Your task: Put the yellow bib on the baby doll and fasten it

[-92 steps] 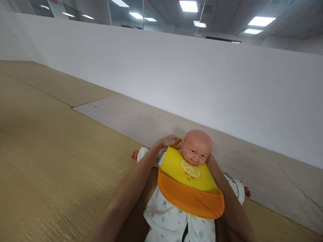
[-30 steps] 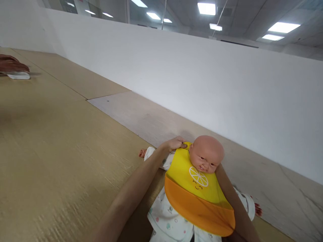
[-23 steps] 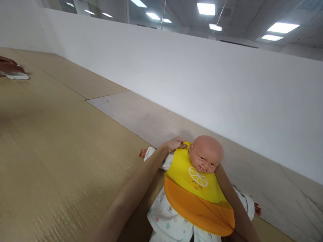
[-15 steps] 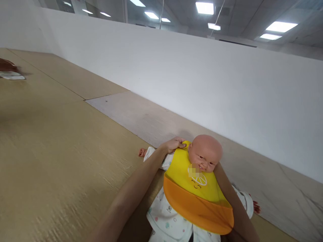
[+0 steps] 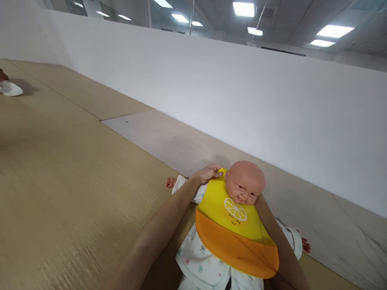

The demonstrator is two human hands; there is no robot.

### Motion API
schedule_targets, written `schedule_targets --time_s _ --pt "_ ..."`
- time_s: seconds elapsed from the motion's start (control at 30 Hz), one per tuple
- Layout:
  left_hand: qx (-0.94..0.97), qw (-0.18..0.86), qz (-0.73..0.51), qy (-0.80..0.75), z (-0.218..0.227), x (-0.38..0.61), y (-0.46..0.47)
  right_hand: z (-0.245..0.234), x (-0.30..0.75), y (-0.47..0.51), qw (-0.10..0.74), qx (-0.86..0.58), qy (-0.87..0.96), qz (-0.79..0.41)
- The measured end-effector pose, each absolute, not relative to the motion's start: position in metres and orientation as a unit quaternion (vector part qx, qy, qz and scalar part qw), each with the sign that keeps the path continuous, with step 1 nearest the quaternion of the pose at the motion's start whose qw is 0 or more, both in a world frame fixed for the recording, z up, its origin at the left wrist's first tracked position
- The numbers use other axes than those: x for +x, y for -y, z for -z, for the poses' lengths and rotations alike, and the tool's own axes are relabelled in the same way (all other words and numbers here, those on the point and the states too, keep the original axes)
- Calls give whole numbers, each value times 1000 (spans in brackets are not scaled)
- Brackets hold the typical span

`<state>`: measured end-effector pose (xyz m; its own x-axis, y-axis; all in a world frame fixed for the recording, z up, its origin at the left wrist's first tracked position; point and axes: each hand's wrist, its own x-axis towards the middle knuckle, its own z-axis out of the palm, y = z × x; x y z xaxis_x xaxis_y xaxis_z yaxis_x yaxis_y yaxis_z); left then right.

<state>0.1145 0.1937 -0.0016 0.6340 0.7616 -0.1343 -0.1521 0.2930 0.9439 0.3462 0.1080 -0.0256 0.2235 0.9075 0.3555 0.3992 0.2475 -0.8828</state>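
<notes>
A bald baby doll point(image 5: 246, 181) lies on its back with both arms spread, dressed in a white printed outfit point(image 5: 205, 257). Over its chest lies a yellow bib point(image 5: 217, 201) with a white lemon-slice print and an orange catch pocket point(image 5: 236, 249). My left hand point(image 5: 211, 172) pinches the bib's yellow neck strap beside the doll's head, on the left of the picture. Along the other side of the bib runs my right forearm point(image 5: 276, 235). It reaches behind the head and neck, which hide my right hand and its fingers.
Beneath the doll is a tan wooden surface point(image 5: 90, 181), with a paler panel point(image 5: 169, 139) beside a white wall point(image 5: 196, 80). At the far left edge, a white object point(image 5: 11, 88) with something reddish-brown is partly cut off. Glass panes rise above the wall.
Both hands keep nearly the same place at the doll's neck. At the far left, the white and reddish-brown thing has shifted toward the picture's edge.
</notes>
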Motion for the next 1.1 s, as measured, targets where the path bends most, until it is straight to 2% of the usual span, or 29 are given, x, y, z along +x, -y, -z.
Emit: schedule_targets --time_s 0.5,1.1 --pt "495 774 -360 -164 22 120 -207 42 365 -118 520 -567 585 -256" --pt "456 789 -381 -156 21 124 -207 28 355 -104 499 -550 613 -270"
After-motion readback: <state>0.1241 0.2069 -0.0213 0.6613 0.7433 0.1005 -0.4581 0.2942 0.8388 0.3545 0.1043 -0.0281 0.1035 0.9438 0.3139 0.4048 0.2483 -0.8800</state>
